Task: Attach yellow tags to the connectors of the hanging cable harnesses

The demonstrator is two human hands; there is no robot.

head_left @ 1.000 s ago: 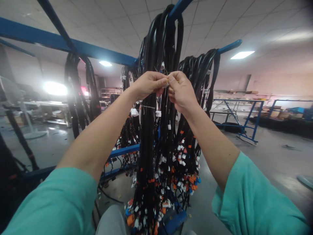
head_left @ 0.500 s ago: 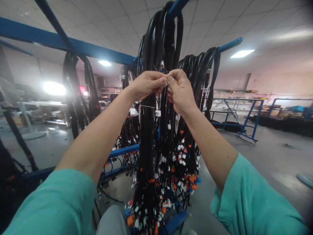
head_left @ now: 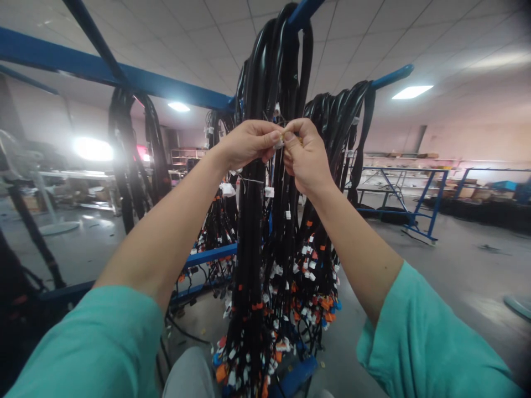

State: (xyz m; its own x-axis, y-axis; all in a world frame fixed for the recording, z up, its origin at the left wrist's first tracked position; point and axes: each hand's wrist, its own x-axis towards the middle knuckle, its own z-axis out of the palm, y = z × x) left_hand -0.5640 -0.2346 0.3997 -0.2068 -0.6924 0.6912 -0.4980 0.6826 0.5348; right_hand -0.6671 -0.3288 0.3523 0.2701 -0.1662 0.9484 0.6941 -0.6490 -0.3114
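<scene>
A thick bundle of black wire harnesses (head_left: 269, 221) hangs from a blue rack arm (head_left: 302, 8) right in front of me, with white and orange connectors at its lower ends. Both my hands are raised against it at chest height. My left hand (head_left: 249, 143) and my right hand (head_left: 305, 155) pinch together at a small white and yellow piece (head_left: 281, 139) on the bundle. The fingers of both hands are closed around it, and most of the piece is hidden by my fingertips. Teal sleeves cover my upper arms.
A second harness bundle (head_left: 340, 127) hangs from another blue arm (head_left: 392, 74) to the right, and more (head_left: 136, 149) hang at left from a long blue beam (head_left: 103, 72). Blue frames (head_left: 415, 193) and shelves stand at the back right on a grey floor.
Both hands have stayed pinched at the same spot on the bundle. The fingers shifted only slightly, and the view moved a little.
</scene>
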